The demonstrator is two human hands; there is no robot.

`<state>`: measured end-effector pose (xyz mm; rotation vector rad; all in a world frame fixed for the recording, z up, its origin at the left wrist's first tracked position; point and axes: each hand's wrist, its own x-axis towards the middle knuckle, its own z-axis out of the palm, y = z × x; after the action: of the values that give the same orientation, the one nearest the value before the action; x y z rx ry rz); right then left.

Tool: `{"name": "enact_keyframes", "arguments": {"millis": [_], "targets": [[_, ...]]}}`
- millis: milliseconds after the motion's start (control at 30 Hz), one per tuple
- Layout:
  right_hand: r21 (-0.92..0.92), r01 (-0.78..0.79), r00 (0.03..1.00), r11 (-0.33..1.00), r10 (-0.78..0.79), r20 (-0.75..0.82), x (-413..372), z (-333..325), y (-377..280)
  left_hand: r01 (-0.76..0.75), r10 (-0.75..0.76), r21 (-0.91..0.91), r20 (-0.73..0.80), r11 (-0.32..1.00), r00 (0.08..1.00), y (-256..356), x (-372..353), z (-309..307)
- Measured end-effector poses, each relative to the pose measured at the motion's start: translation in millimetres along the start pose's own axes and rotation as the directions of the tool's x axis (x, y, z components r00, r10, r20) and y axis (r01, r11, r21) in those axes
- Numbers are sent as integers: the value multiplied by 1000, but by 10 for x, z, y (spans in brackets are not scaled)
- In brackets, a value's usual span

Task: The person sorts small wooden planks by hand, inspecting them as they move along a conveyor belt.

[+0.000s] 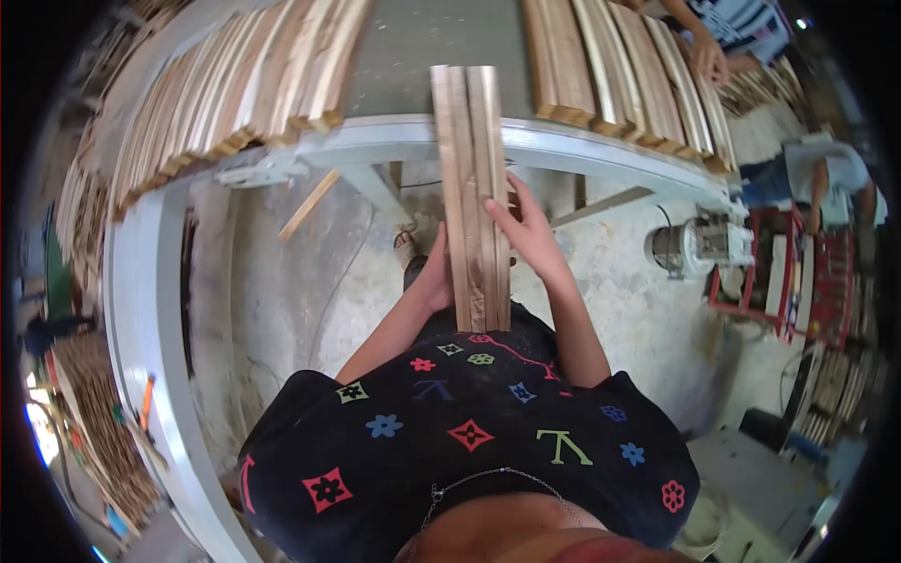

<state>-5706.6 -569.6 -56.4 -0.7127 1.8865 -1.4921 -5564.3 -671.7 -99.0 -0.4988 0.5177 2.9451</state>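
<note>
A bundle of several long wooden strips [474, 206] stands out in front of my body, its near end against my dark shirt and its far end over the table's front rail. My left hand [435, 272] presses on the bundle's left side, its fingertips partly hidden behind the wood. On the right side, my right hand [524, 225] grips the same strips, thumb on top and fingers curling underneath. The strips lie close together, side by side.
Rows of wooden strips lie on the table at left [253, 75] and right [629, 75]. The table's pale metal frame [366, 136] runs across the front. A motor [699, 246] and red rack [826, 281] stand at right. Another person's hand [710, 58] touches the right row.
</note>
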Motion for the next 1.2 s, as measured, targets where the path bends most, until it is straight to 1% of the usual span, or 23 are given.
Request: {"name": "enact_keyframes", "arguments": {"millis": [33, 67, 100, 167, 233, 333, 433, 500, 533, 633, 700, 733, 833, 900, 933, 967, 1067, 1100, 1167, 1200], "targets": [[77, -67, 996, 995, 62, 60, 18, 22, -49, -12, 13, -24, 30, 1000, 999, -19, -25, -86], [29, -58, 994, 998, 55, 89, 11, 27, -116, -5, 7, -47, 40, 999, 999, -23, -69, -179], [27, -63, 993, 998, 60, 103, -3, 54, -114, 2, 2, -69, 57, 998, 998, -17, -136, -215], [23, -70, 992, 997, 67, 110, 26, 58, -41, 22, -14, -93, 88, 995, 996, -47, -181, -289], [70, -69, 994, 995, 63, 95, 10, 68, -35, 45, -35, -96, 106, 994, 994, -112, -202, -335], [149, -73, 995, 986, 63, 73, 5, 102, -30, -111, 123, 116, -96, 987, 988, -264, -121, -413], [219, -70, 997, 973, 62, 44, -21, 176, -55, -132, 155, 146, -166, 981, 974, -326, -92, -433], [229, -71, 997, 971, 66, 28, -32, 181, -108, -60, 60, 8, 5, 998, 998, -259, -161, -422], [236, -69, 998, 969, 69, 10, -32, 171, -106, -16, 21, -55, 97, 998, 995, -217, -184, -392], [255, -58, 997, 965, 67, -26, -40, 186, -21, -35, 35, 7, -6, 999, 999, -154, -280, -254], [257, -41, 998, 966, 53, -40, -40, 160, 24, -16, 16, -10, 24, 1000, 1000, -159, -234, -332], [300, -37, 998, 953, 50, -35, -42, 163, 32, -5, 6, -23, 39, 1000, 999, -171, -209, -371], [271, -42, 999, 962, 48, -15, -54, 207, 19, -29, 29, 28, 2, 999, 1000, -163, -143, -371], [234, -26, 999, 972, 32, -24, -22, 241, 30, -47, 47, -18, 5, 999, 999, -136, -163, -281], [225, -15, 1000, 974, 19, -17, 34, 243, 76, -55, 55, -39, 7, 998, 998, -104, -176, -201], [216, -4, 1000, 976, 7, -12, 74, 230, 116, -80, 82, -59, 41, 995, 996, -58, -192, -123], [297, 124, 991, 947, -134, 14, 82, 121, -87, -144, 160, -132, 121, 981, 980, 139, -260, 104], [177, 214, 975, 961, -221, 23, 27, 50, -189, -157, 178, -137, 156, 978, 972, 225, -334, 277], [-61, 395, 917, 917, -390, 77, -157, -113, -512, -204, 216, -71, 348, 976, 912, 450, -457, 680], [59, 440, 891, 896, -443, 98, -312, -136, -789, -286, 281, -25, 275, 958, 919, 519, -413, 686]]}}
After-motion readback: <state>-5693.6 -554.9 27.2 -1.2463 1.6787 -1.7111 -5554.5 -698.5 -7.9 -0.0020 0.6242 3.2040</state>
